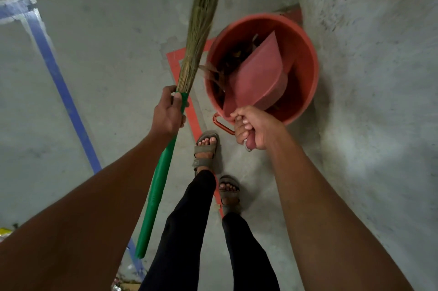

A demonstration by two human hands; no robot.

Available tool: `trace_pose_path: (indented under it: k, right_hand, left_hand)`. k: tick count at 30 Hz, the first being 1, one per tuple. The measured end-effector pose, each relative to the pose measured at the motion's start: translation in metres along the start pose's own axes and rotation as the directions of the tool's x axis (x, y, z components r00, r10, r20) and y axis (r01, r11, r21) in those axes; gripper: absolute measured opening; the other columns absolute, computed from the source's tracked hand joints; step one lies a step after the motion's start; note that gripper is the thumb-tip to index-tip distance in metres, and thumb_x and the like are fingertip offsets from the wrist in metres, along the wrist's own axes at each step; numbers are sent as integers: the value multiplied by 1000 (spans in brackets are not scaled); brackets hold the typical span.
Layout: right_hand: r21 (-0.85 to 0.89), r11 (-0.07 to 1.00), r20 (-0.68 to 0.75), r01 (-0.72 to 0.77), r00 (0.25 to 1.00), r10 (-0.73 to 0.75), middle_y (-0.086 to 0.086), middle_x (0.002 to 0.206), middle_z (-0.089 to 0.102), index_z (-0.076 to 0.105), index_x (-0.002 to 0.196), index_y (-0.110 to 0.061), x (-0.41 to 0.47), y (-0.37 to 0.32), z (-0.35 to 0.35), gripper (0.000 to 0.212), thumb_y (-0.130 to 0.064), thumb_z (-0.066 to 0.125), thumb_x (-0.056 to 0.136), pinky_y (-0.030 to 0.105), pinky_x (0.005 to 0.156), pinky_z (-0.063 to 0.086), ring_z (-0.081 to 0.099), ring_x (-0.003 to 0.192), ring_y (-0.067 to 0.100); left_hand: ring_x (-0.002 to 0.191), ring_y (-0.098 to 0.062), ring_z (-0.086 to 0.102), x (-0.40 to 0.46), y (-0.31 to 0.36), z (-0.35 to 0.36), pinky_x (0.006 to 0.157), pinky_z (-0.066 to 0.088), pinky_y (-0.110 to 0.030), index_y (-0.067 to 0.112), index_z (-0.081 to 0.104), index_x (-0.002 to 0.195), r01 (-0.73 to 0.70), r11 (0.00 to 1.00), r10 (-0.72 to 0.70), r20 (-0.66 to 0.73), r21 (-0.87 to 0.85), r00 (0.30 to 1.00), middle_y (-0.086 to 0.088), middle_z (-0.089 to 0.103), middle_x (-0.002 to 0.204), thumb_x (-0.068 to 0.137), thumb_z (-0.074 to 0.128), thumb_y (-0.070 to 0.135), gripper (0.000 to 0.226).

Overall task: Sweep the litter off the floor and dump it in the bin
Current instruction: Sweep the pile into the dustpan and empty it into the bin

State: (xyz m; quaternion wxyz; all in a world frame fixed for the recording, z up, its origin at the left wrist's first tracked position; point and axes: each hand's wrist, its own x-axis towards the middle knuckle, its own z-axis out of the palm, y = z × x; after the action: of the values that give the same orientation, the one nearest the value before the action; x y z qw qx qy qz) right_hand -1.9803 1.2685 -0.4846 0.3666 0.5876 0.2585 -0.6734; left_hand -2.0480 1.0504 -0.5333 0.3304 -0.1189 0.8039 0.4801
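Left hand (pixel 168 110) grips broom (pixel 166 148) upright; right hand (pixel 253 128) grips dustpan (pixel 258 77) tipped into bin (pixel 305 58).

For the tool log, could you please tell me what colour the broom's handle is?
Green; the broom handle shows best in the head view.

Honestly can't make out any writing here. No words, brand names, numbers or labels readable on the broom (pixel 166 165), the dustpan (pixel 258 77) or the bin (pixel 305 58). The floor (pixel 99 53) only has plain painted lines, blue and red, no lettering on them.
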Motion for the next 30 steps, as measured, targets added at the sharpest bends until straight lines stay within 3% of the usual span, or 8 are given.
trace_pose_path:
  k: [6,11,16,21,30]
  right_hand:
    - [-62,986,-147,152,976,-160,-8,49,26,36,71,-23,-9,-1,-1,29,-14,43,98,22,39,22,21,38,7]
    - [12,972,-43,235,971,-234,-8,52,25,39,70,-23,-25,6,2,30,-21,57,94,24,40,21,20,40,8]
    - [21,992,145,128,981,-130,-12,46,22,38,64,-25,-24,13,8,37,-20,55,96,20,34,19,15,36,4]
    - [24,1000,208,9,978,-14,-14,45,21,36,64,-26,-17,-1,3,37,-18,53,96,19,32,17,16,33,4]
    - [-91,996,103,-5,995,15,-13,50,22,35,66,-27,-9,-3,3,36,-14,55,93,20,34,22,18,36,4]
  left_hand:
    - [60,-22,54,-9,4,6,53,46,-35,19,52,123,8,998,-5,39,-65,999,-11,68,95,113,36,34,24]
    - [60,-22,52,-15,1,18,50,45,-32,17,52,123,15,997,-10,57,-78,998,-18,68,100,113,36,31,24]
    - [60,-24,51,-15,-8,26,49,44,-32,16,51,123,29,995,-26,28,-94,999,-21,68,99,113,36,31,23]
    - [60,-23,51,-16,-12,24,49,44,-30,16,51,122,38,994,-37,9,-101,999,-22,68,101,113,36,30,22]
    - [59,-21,57,-18,-12,10,52,50,-34,19,51,121,-8,998,3,-78,-61,997,-6,70,92,112,36,35,24]
